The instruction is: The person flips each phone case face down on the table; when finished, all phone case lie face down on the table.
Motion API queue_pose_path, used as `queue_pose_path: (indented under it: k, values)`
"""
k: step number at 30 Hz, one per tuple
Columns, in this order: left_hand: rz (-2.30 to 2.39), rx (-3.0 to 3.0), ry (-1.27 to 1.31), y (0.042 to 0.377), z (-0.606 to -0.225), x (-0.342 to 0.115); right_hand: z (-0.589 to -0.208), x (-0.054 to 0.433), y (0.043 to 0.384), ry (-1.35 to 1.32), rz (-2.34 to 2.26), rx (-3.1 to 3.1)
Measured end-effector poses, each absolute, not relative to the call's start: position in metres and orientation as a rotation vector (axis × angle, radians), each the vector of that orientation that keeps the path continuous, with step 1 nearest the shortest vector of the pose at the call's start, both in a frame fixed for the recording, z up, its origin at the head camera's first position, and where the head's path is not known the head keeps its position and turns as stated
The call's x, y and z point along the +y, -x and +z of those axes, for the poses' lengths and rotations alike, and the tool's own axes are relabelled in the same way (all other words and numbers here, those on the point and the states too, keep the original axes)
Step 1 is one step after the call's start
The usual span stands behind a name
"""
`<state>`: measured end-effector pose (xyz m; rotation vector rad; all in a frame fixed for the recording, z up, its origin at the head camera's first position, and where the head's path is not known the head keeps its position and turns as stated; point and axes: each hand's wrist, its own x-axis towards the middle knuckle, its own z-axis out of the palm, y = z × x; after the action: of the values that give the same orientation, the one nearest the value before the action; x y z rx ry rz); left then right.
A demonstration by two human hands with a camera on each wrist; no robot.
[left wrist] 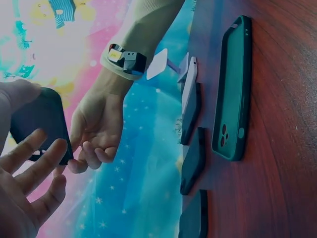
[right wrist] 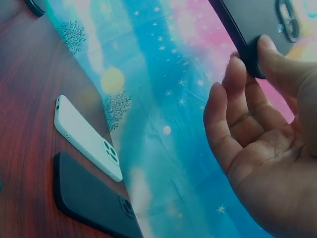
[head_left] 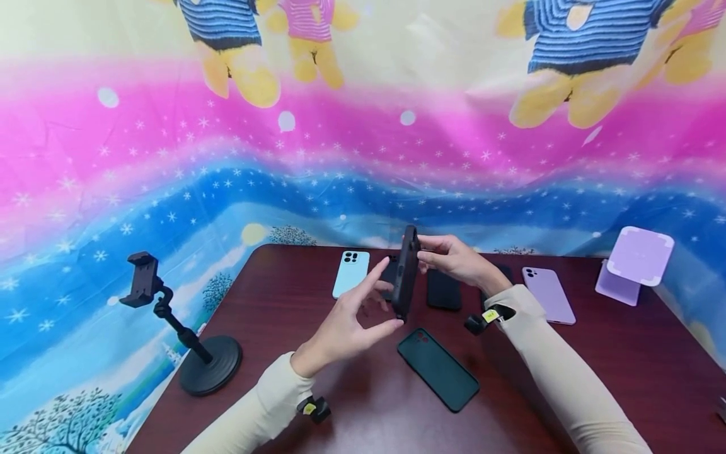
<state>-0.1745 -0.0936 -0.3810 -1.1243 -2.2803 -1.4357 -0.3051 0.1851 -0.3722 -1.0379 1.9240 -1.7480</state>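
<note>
A black phone case [head_left: 404, 274] is held up above the table, seen edge-on in the head view. My right hand [head_left: 456, 260] pinches its far end between thumb and fingers; in the right wrist view the thumb lies on its back near the camera cutout [right wrist: 286, 22]. My left hand [head_left: 346, 321] has its fingers spread beside the case, with the thumb tip right at the lower end. From the left wrist, the fingertips overlap the dark face of the case. Below the hands a dark green phone case [head_left: 439, 372] lies with its hollow inside facing up.
Along the table's back lie a light mint phone case [head_left: 351, 275], black cases such as this black case [head_left: 443, 290], and a lilac case [head_left: 549, 295]. A black phone stand [head_left: 211, 366] is at the left, a lilac stand [head_left: 643, 255] at the back right. A printed cloth [head_left: 363, 157] hangs behind.
</note>
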Motion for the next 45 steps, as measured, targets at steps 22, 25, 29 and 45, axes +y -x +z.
queue_pose_path:
  k: [22,25,29,45]
  values:
    - [-1.426,-2.628,0.805,0.158,-0.391,-0.120,-0.378,0.159,0.297,1.032,-1.526,2.332]
    - [-1.275,-2.782,0.753,0.154,-0.398,-0.126,-0.389,0.152,0.294,1.040,-1.369,2.351]
    - [-1.094,-2.957,0.713,0.154,-0.412,-0.131,-0.410,0.142,0.291,1.017,-1.166,2.367]
    - [-0.792,-3.256,0.651,0.152,-0.449,-0.140,-0.456,0.113,0.284,1.044,-0.888,2.341]
